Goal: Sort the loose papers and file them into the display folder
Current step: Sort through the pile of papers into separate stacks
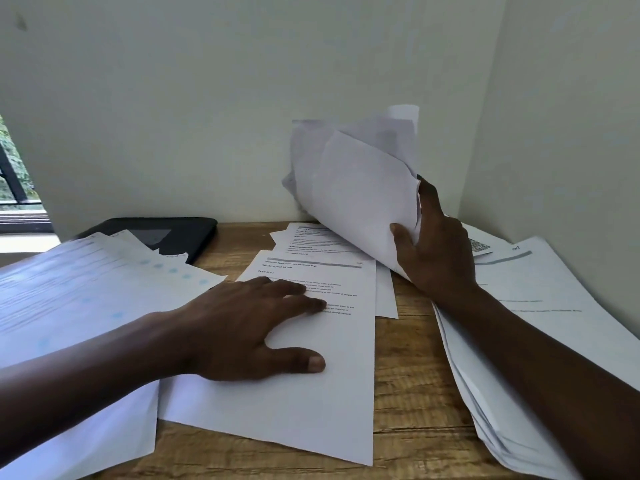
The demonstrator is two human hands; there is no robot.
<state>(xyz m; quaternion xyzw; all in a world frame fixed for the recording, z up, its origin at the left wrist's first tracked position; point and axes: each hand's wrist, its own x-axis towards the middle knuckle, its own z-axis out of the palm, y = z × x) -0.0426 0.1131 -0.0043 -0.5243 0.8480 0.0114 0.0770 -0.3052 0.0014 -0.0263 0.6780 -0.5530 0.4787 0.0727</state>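
Observation:
My left hand (249,327) rests flat, fingers spread, on a printed sheet (311,393) lying in the middle of the wooden table (415,393). My right hand (436,251) grips a bundle of white papers (360,185) lifted off the table and curling up toward the back wall. More printed sheets (311,239) lie beneath that bundle. A pile of papers (561,299) sits under my right forearm. At the left lies the display folder (69,299) with pale blue-dotted pages, partly covering a black folder (180,233).
Walls close in the table at the back and on the right. A window opening shows at the far left edge. Bare wood shows between the middle sheet and the right pile.

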